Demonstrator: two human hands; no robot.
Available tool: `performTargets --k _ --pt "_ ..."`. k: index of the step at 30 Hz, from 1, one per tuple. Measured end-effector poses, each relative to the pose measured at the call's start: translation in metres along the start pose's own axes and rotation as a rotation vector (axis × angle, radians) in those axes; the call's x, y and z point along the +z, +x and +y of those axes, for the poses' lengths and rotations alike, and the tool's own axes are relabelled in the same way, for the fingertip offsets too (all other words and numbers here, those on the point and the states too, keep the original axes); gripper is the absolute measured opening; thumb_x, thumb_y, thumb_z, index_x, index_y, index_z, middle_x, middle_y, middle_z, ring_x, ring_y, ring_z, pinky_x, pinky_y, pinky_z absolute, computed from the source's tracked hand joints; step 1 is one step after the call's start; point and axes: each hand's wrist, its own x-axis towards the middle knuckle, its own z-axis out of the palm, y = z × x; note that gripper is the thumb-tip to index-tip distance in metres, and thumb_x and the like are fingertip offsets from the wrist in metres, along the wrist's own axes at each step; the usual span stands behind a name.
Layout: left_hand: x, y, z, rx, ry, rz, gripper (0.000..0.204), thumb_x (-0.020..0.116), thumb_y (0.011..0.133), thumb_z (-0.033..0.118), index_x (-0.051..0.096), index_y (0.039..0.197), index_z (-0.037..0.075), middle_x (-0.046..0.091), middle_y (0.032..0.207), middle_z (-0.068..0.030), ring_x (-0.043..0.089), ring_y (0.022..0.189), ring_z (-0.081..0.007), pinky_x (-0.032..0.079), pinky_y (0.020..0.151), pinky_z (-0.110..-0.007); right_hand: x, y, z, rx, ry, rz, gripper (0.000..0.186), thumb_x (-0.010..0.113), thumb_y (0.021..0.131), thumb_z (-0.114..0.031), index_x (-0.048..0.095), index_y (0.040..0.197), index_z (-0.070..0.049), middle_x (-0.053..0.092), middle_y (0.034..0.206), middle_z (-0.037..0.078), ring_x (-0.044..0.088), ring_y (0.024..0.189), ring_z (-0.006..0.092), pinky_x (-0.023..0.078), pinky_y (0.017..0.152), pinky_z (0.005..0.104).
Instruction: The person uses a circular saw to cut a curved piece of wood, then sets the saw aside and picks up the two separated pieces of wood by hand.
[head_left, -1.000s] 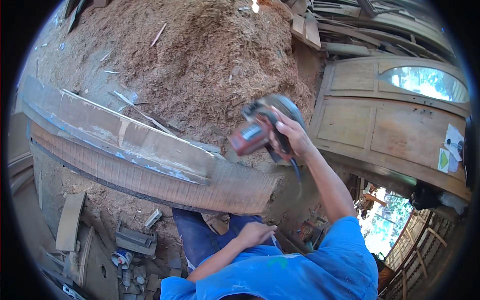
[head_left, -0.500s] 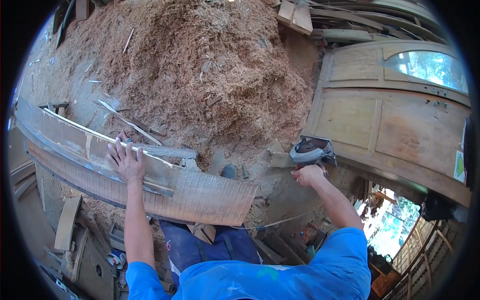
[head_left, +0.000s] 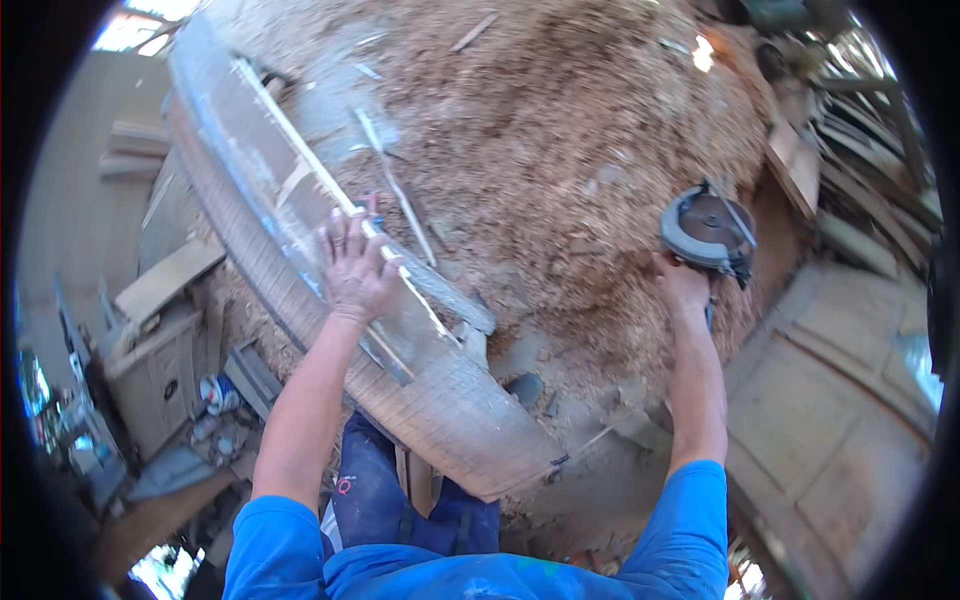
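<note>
My left hand (head_left: 357,280) lies with fingers spread on a flat wooden board (head_left: 415,315) that has a pale, raw long edge. The board rests along a long, worn wooden bench or beam (head_left: 480,425), whose near end points toward my right. Out to the right, apart from the board, my right hand (head_left: 684,284) grips a circular saw (head_left: 690,240) by its handle. The saw's round blade and grey base plate face up toward me. Whether the blade is turning cannot be made out.
A large heap of wood shavings (head_left: 560,190) covers the ground ahead. Panelled doors (head_left: 820,400) lean at the right, with stacked timber (head_left: 870,150) beyond. Offcuts (head_left: 170,280) and a cabinet piece (head_left: 160,375) lie at the left. A cord (head_left: 605,432) trails near the bench end.
My view has turned, so the bench and board now slant more steeply. The saw in my right hand is farther forward, its blade side more visible. My left hand stays on the board.
</note>
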Motion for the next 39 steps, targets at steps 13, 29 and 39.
performTargets --k 13,29,39 --pt "-0.003 -0.009 -0.007 -0.075 -0.052 -0.123 0.056 0.047 0.098 0.063 0.068 0.12 0.016 0.028 0.164 -0.0174 0.003 0.158 -0.0426 -0.002 0.125 -0.064 0.035 0.101 -0.059 -0.122 -0.197 0.029 0.049 0.048 0.1 -0.024 0.054 0.147 -0.031 0.074 0.099 0.022 0.073 0.091 0.0386 0.057 0.079 0.0515" --pt "0.002 -0.009 -0.008 -0.014 -0.105 0.026 0.064 0.032 0.104 0.063 0.05 0.148 0.021 0.027 0.165 -0.0151 0.012 0.156 -0.0419 0.002 0.125 -0.067 -0.101 -0.103 -0.32 -0.285 1.358 -0.199 0.062 0.063 0.1 -0.021 0.042 0.157 -0.009 0.067 0.132 0.016 0.069 0.109 0.0219 0.055 0.087 0.0349" --pt "-0.016 -0.067 -0.051 -0.85 -0.94 0.537 0.064 0.052 0.104 0.046 0.041 0.148 0.001 0.042 0.151 -0.0271 0.042 0.141 -0.0377 0.034 0.117 -0.048 -0.146 -0.154 -0.396 -0.348 1.323 -0.357 0.077 0.073 0.084 -0.002 0.039 0.153 0.001 0.061 0.139 0.017 0.061 0.124 0.0254 0.051 0.103 0.0388"
